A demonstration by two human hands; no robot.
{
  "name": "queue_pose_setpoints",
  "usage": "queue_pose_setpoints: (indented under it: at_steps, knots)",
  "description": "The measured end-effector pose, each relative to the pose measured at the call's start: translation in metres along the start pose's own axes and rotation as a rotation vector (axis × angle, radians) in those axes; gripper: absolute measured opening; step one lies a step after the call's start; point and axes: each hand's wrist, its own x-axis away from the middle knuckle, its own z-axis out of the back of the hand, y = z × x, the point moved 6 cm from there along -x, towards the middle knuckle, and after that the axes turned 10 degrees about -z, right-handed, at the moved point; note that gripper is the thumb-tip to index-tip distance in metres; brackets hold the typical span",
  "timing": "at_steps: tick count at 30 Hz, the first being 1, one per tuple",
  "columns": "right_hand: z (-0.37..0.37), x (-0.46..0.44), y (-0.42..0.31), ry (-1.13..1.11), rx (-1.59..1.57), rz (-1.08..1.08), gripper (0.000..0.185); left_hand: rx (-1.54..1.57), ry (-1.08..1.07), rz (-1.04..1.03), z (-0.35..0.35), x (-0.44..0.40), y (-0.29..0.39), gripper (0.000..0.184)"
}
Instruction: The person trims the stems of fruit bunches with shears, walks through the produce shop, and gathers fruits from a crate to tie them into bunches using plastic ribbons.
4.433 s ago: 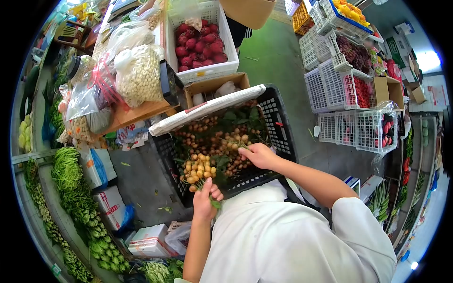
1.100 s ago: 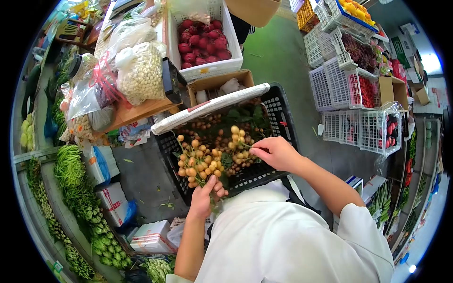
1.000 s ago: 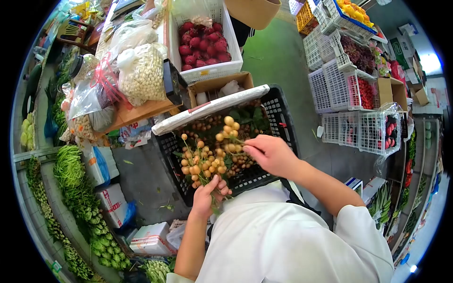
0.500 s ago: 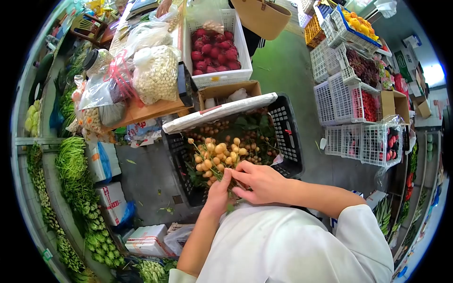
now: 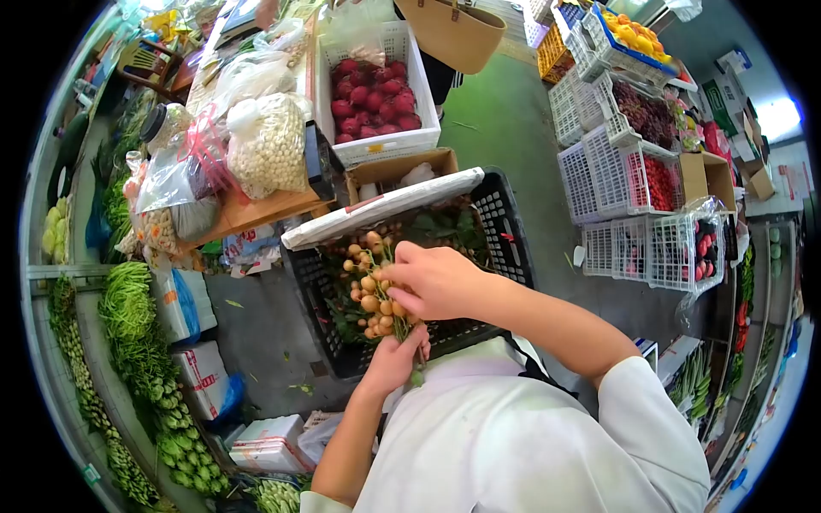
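Nearest, a white shirt (image 5: 522, 436) fills the lower view; just beyond it the left hand (image 5: 393, 363) is closed around the stems of a bunch of round tan fruit (image 5: 369, 303), held over the near part of a black crate (image 5: 506, 227). The right hand (image 5: 438, 284) bends its fingers over the bunch, hiding some of it; whether they pinch a fruit or stem I cannot tell. More fruit and leaves in the crate lie partly covered by arm and bunch. A white board (image 5: 385, 208) slants across the far rim, blocking part of a cardboard box (image 5: 440, 160). Past that, a white crate (image 5: 389, 153) holds red fruit (image 5: 372, 101), and a tan bag (image 5: 453, 36) is cut off above
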Motion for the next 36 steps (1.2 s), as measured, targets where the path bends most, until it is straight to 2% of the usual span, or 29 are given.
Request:
queue_pose_setpoints:
  at_steps: [1, 3, 4, 8, 9, 11, 14, 17, 19, 24, 27, 28, 29, 30, 31, 32, 33, 35, 36]
  knots:
    - [0.001, 0.002, 0.004, 0.004, -0.002, -0.003, 0.021, -0.014, 0.02, -0.01, 0.001, 0.001, 0.0, 0.027]
    - [-0.004, 0.005, 0.011, -0.134, -0.007, -0.051, 0.027, -0.025, 0.053, -0.016, 0.004, 0.004, -0.003, 0.028]
    - [0.0, 0.008, 0.014, -0.036, -0.101, -0.063, 0.031, -0.095, 0.07, -0.022, 0.007, 0.004, -0.005, 0.032]
    - [-0.012, 0.02, 0.028, -0.079, -0.134, -0.09, 0.033, -0.286, 0.107, -0.035, 0.018, 0.004, -0.019, 0.039]
    - [-0.012, 0.022, 0.03, -0.059, -0.142, -0.088, 0.03, -0.289, 0.103, -0.03, 0.018, 0.004, -0.018, 0.039]
    - [-0.014, 0.025, 0.035, -0.036, -0.156, -0.091, 0.027, -0.569, 0.095, -0.03, 0.018, 0.006, -0.012, 0.039]
    - [-0.02, 0.027, 0.041, -0.101, -0.11, -0.058, 0.023, -0.691, 0.093, -0.03, 0.015, 0.008, -0.004, 0.037]
    - [-0.015, 0.027, 0.046, -0.095, -0.15, -0.053, 0.022, -0.724, 0.068, -0.046, 0.016, 0.005, -0.006, 0.034]
    - [-0.009, 0.028, 0.049, -0.187, -0.337, -0.159, 0.025, -0.758, 0.071, -0.051, 0.013, 0.006, -0.003, 0.032]
    - [-0.004, 0.037, 0.057, -0.196, -0.346, -0.229, 0.025, -0.846, 0.061, -0.081, 0.01, 0.002, 0.004, 0.03]
    - [0.008, 0.042, 0.078, 0.001, -0.427, -0.317, 0.023, -0.787, 0.032, 0.001, 0.017, 0.001, -0.001, 0.028]
    - [0.018, 0.043, 0.089, 0.056, -0.475, -0.383, 0.02, -0.661, 0.031, 0.001, 0.026, 0.0, -0.015, 0.024]
    - [0.019, 0.047, 0.108, -0.004, -0.636, -0.539, 0.025, -0.536, 0.03, 0.001, 0.03, 0.0, -0.023, 0.028]
    - [0.027, 0.047, 0.121, 0.055, -0.592, -0.574, 0.025, -0.297, 0.059, 0.05, 0.028, 0.003, -0.025, 0.022]
    - [0.033, 0.048, 0.132, 0.114, -0.552, -0.608, 0.025, -0.297, 0.055, 0.055, 0.028, 0.005, -0.022, 0.022]
    - [0.035, 0.047, 0.141, 0.082, -0.425, -0.625, 0.022, -0.022, 0.144, 0.075, 0.03, 0.008, -0.02, 0.019]
    - [0.027, 0.049, 0.158, 0.084, -0.428, -0.628, 0.022, 0.254, 0.232, 0.094, 0.031, 0.011, -0.018, 0.017]
    - [0.004, 0.049, 0.191, 0.163, -0.114, -0.495, 0.019, 0.553, 0.268, 0.067, 0.038, 0.016, -0.011, 0.017]
    - [-0.006, 0.049, 0.2, 0.115, -0.074, -0.531, 0.021, 0.616, 0.284, 0.041, 0.044, 0.018, -0.009, 0.018]
